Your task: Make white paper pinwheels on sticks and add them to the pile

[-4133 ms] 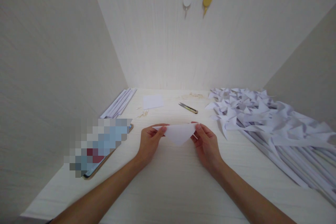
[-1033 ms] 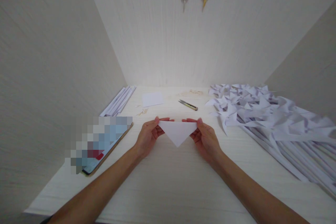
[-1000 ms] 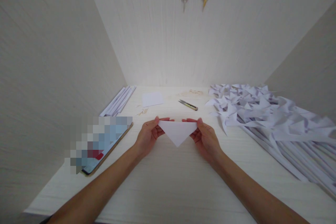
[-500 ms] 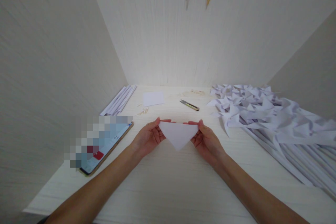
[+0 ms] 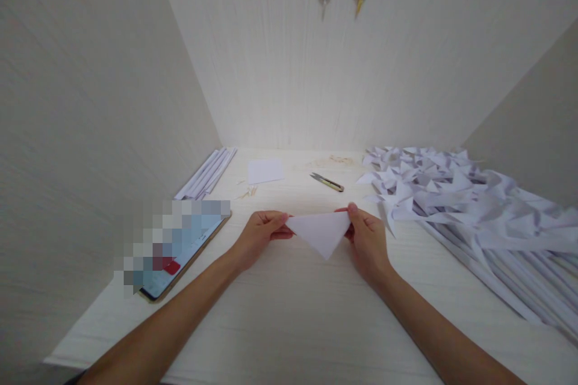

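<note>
A white sheet of paper folded into a triangle (image 5: 321, 233) hangs between my two hands, its point downward and its long edge on top. My left hand (image 5: 262, 236) pinches the left corner between thumb and fingers. At the right corner my right hand (image 5: 368, 240) grips the paper, thumb on top. Beyond them on the table lie thread snips (image 5: 327, 182) with the blades pointing left, and a flat stack of white paper (image 5: 265, 171). I cannot tell how many sheets the stack has.
Paper pinwheels on rolled sticks (image 5: 456, 192) are heaped along the right side. Rolled paper sticks (image 5: 208, 173) lie at the back left. A phone (image 5: 189, 255), partly blurred out, rests at the left. Small pale slivers (image 5: 248, 192) are scattered behind my left hand. Walls enclose the table (image 5: 289, 325).
The folded paper has shifted right and tilted slightly, its right corner a little higher. My left hand has turned over more, with its back now facing up.
</note>
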The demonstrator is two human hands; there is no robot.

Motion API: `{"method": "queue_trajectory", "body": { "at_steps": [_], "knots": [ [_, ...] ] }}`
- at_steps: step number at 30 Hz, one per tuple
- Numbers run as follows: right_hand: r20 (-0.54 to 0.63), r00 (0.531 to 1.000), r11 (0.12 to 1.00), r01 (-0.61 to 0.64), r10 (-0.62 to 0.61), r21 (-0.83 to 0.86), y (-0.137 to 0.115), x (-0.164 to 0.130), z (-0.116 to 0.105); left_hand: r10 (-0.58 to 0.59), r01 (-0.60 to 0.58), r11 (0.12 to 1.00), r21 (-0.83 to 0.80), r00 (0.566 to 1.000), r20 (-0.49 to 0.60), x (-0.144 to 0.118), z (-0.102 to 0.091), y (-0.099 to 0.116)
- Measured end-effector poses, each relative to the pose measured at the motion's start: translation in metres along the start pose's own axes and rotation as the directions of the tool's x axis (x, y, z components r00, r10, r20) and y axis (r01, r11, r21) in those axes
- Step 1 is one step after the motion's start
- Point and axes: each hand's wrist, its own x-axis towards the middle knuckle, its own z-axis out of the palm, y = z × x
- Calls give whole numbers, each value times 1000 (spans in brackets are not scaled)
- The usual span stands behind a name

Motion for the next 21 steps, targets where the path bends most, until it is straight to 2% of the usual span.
{"method": "queue_trajectory", "body": {
  "at_steps": [4,7,11,14,17,21],
  "knots": [
    [21,987,952,158,-158,-260,1,0,-3,-22,-19,955,296,991,134,-1,1,6],
    [95,980,907,199,-176,-372,-1,-7,1,-11,-92,900,426,972,234,-3,5,7],
    [193,970,875,219,-148,-432,0,-15,9,8,-167,832,529,957,290,-7,12,3],
    [198,975,911,168,-98,-376,2,-18,12,66,-218,783,583,961,269,-9,17,0],
    [182,983,963,45,5,-267,4,-20,13,162,-266,721,640,962,218,-9,19,-3],
    [188,976,979,-69,107,-194,6,-21,15,234,-321,628,709,947,221,-11,22,-6]
  ]
}}
